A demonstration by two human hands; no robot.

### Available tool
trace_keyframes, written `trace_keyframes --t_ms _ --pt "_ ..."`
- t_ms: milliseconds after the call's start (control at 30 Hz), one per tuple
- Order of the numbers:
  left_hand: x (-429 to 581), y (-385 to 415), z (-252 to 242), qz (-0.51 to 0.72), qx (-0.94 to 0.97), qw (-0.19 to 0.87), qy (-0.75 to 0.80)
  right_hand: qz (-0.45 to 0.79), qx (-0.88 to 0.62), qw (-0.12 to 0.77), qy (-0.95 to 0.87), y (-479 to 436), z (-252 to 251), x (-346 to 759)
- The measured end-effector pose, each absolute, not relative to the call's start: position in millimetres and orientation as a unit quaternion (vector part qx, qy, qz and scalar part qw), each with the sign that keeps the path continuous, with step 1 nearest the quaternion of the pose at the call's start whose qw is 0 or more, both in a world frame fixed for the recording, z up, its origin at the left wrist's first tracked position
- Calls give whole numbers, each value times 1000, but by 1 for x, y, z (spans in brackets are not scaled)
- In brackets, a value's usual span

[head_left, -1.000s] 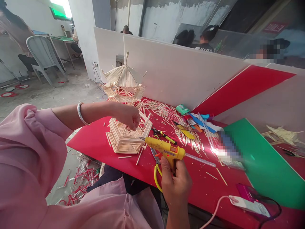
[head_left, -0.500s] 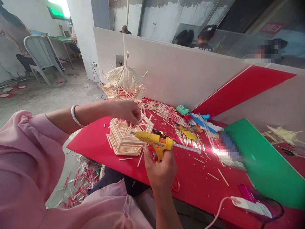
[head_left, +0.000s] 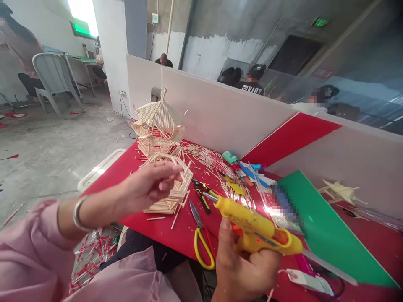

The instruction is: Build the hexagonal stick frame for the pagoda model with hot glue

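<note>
My right hand (head_left: pixel 247 264) is wrapped round a yellow hot glue gun (head_left: pixel 252 218), its nozzle pointing up and left and a clear glue stick out of its back end. My left hand (head_left: pixel 154 182), slightly blurred, is raised in front of a six-sided frame of pale wooden sticks (head_left: pixel 171 205) and hides part of it. Its fingers are loosely bent and apart, with nothing visible in them. One short stick (head_left: pixel 188 167) rises at the frame's right side. Behind stands a taller stick pagoda (head_left: pixel 157 115) with a peaked roof.
Yellow-and-red-handled scissors (head_left: pixel 201 241) and black-and-yellow pliers (head_left: pixel 203 197) lie between frame and gun. Loose sticks (head_left: pixel 204 155) cover the back of the red table (head_left: pixel 179 241). A green board (head_left: pixel 340 230) and a white power strip (head_left: pixel 310 281) lie right. A low partition (head_left: pixel 201 105) stands behind.
The glue gun has moved away from the frame, right and closer to me. My left hand has drawn back left and down from the frame, its fingers loosening. The view has tilted up.
</note>
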State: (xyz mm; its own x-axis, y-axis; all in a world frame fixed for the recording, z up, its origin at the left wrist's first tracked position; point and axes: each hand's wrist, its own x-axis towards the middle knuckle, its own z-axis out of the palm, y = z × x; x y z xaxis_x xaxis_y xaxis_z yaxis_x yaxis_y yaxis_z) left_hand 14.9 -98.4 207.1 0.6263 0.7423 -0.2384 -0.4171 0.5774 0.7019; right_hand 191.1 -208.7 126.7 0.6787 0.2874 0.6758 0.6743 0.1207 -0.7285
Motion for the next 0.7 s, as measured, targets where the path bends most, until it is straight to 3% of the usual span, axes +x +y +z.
trace_keyframes --t_ms 267,700 --pt "50 -151 150 368 -47 903 216 -241 -678 513 -468 -233 121 212" --pt "50 -153 137 374 -86 905 182 -366 -647 409 -529 -221 125 219"
